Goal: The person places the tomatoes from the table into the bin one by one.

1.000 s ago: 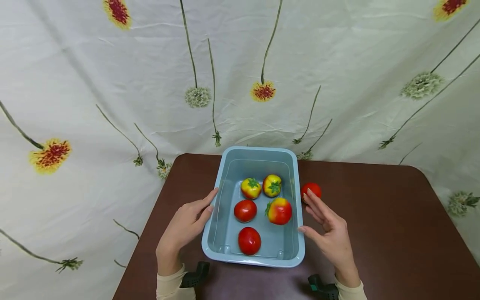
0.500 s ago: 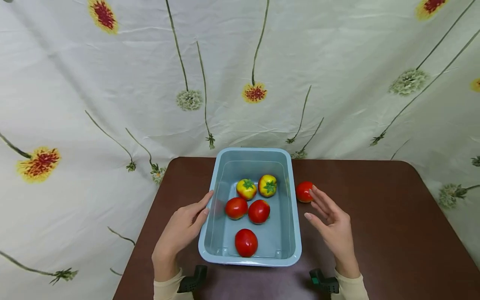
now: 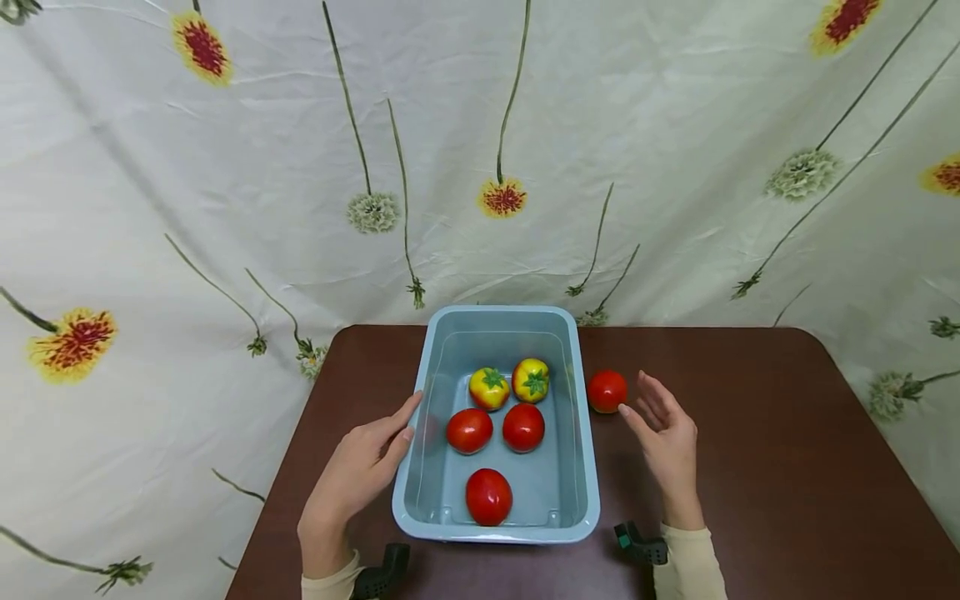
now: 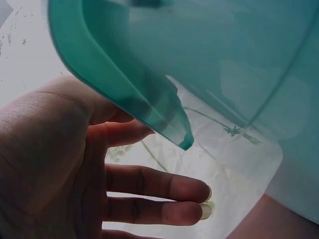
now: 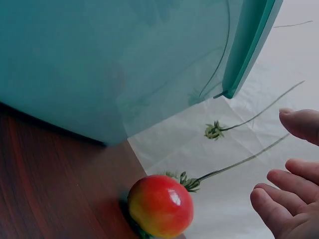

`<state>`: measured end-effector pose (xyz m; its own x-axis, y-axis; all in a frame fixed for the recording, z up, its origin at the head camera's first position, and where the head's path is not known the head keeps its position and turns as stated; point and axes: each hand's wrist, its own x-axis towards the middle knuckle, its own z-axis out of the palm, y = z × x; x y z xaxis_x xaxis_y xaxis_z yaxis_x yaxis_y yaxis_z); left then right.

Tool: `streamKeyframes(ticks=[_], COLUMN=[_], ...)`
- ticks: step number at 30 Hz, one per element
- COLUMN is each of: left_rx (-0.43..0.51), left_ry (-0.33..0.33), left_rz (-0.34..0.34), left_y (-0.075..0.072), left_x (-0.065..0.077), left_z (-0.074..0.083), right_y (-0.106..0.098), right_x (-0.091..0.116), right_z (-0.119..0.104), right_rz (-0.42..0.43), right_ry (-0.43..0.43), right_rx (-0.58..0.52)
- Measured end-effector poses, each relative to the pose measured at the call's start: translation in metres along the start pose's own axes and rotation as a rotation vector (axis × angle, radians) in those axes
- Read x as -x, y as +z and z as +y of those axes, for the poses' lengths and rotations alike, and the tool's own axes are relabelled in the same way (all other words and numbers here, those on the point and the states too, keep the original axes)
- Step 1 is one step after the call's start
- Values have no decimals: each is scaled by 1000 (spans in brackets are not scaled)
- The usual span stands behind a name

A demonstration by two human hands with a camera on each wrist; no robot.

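In the head view a blue plastic bin (image 3: 588, 500) holds several tomatoes: red ones such as the front tomato (image 3: 489, 497), and two yellow-red ones with green calyxes, such as the back tomato (image 3: 531, 381). My left hand (image 3: 356, 467) rests thumb and index finger at the bin's left rim; the left wrist view shows its other fingers extended below the rim. Outside the bin on the right lies another tomato (image 3: 607, 391), red above and yellowish below in the right wrist view. Beside it my right hand (image 3: 666, 446) holds nothing, fingers apart, thumb tip near the tomato.
A dark brown table (image 3: 757, 467) carries the bin and extends far to the right. Behind it hangs a pale cloth (image 3: 675, 125) printed with flowers. Each wrist wears a black device, such as the right wrist's device (image 3: 641, 546).
A tomato in the bin has rolled left, turning its calyx out of sight. My right hand has drawn away from the bin's rim to the right of the outside tomato. The left hand stays at the rim.
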<state>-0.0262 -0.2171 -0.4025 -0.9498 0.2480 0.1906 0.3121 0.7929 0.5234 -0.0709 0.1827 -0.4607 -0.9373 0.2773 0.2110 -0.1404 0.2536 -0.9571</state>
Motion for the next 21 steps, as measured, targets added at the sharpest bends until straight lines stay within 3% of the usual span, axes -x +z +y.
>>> streamKeyframes(ticks=[4,13,21], left_rx=[-2,2,13], left_ry=[1,-3,-2], left_rz=[8,-2,-1], left_y=[0,1,2], left_x=[0,1,0], left_z=[0,-1,0], right_y=[1,12,19], right_x=[-3,-11,-15], right_z=[4,37,54], right_rz=[-9,-81,-81], right_ry=[-2,109,94], right_rx=[19,121,165])
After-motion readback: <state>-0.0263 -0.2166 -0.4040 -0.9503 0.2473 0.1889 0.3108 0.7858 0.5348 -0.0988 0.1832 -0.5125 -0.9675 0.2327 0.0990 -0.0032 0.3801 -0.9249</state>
